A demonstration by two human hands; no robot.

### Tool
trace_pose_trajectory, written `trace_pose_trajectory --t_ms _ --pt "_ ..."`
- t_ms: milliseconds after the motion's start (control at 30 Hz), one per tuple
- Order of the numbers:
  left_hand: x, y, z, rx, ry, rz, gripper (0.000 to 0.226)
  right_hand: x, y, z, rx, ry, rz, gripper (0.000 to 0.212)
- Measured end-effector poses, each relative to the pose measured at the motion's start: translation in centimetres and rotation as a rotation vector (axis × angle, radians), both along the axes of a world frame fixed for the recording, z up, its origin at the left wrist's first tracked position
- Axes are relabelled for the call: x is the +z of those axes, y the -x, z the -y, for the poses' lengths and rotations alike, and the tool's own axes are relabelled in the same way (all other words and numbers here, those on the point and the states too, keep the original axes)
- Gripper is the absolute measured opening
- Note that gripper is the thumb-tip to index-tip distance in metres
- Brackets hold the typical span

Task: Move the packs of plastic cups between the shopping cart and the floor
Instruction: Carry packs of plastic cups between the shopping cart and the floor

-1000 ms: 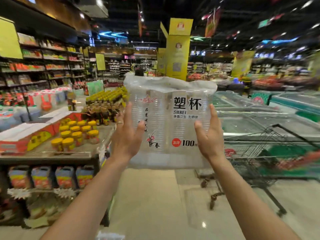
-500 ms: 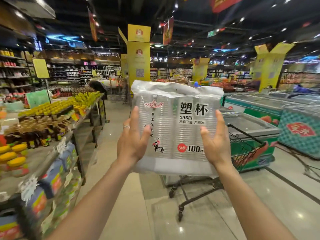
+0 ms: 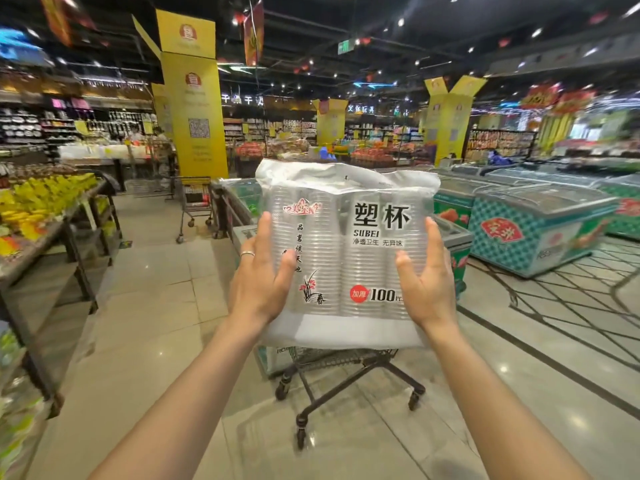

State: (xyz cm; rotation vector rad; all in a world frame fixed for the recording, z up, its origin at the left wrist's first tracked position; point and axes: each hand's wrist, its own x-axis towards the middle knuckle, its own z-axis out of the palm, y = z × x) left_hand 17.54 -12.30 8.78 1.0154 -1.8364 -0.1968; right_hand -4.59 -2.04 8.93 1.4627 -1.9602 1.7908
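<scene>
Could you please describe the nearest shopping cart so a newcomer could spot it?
Follow the chest freezers on the right to their near end, where a dark wire shopping cart stands. It is just below the pack of plastic cups held by the left hand and right hand, unlike the other cart far back by the yellow pillar.

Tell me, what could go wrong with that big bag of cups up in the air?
1. The pack of plastic cups is held only at its sides by the left hand and right hand. The smooth wrap could slip from that grip and fall.
2. The pack hides most of the shopping cart below, so lowering it blind might bump the cart or land on the floor.
</scene>
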Motion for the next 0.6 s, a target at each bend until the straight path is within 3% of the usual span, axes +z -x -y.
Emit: trace_pose_trajectory --t_ms 600 --pt "-1.1 11.4 30.5 -0.292 -0.055 0.004 0.072 0.2 6.4 24.3 -0.264 -0.004 0.014 0.064"
